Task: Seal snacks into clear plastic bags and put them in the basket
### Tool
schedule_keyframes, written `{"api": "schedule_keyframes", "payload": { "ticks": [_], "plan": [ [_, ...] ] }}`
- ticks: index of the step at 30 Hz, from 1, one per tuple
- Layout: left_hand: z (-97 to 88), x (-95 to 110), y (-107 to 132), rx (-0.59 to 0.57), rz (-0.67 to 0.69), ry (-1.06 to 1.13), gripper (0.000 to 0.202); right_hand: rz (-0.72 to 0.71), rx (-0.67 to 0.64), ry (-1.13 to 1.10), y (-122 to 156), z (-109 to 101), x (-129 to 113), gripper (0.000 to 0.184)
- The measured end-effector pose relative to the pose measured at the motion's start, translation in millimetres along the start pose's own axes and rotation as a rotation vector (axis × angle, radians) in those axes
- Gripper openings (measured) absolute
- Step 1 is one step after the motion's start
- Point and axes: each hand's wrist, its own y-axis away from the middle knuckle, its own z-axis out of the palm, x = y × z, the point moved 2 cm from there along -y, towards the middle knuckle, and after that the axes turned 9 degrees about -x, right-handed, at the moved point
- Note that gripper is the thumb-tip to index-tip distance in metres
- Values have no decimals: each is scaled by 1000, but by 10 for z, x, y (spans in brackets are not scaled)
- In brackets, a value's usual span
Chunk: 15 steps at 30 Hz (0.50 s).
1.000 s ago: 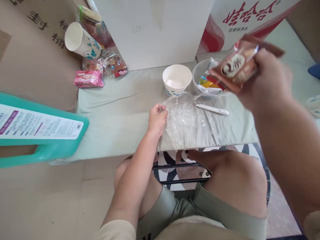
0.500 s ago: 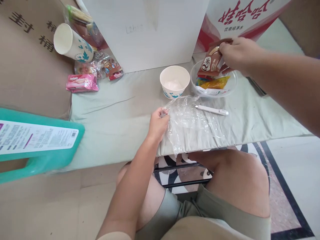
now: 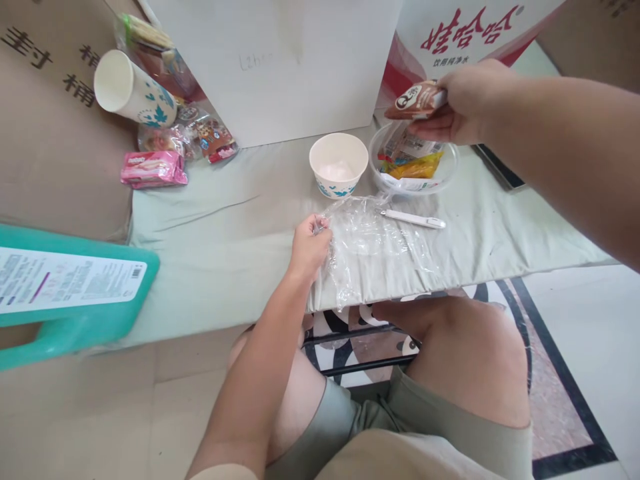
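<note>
My left hand (image 3: pixel 309 247) rests on the pale green cloth (image 3: pixel 225 227) and pinches the left edge of a clear plastic bag (image 3: pixel 373 248) that lies flat in front of me. My right hand (image 3: pixel 467 100) is closed on a brown snack packet (image 3: pixel 416 101), held just above a clear plastic bowl (image 3: pixel 447 172) with several colourful snack packets in it. A white paper bowl (image 3: pixel 339 164) stands to the left of the clear bowl. A white pen-like tool (image 3: pixel 413 219) lies on the bag's far edge.
At the back left lie a tipped paper cup (image 3: pixel 131 91), a pink wafer packet (image 3: pixel 153 168) and more wrapped snacks (image 3: pixel 203 137). A white box (image 3: pixel 280 60) and a red-and-white carton (image 3: pixel 465 33) stand behind. A teal plastic stool (image 3: pixel 70 287) is at my left.
My right hand carried the brown packet from up near the camera down and away to the clear bowl, and now holds it just above the bowl. My left hand stayed on the bag.
</note>
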Motion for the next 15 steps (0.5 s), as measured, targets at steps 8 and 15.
{"api": "schedule_keyframes", "payload": {
  "ticks": [8,15],
  "plan": [
    [29,1,-8,-17,-10,6,20,-17,-28,-112,44,50,-45,36],
    [23,3,-3,-33,-3,-1,20,-61,-11,-52,52,32,-94,43]
  ]
}}
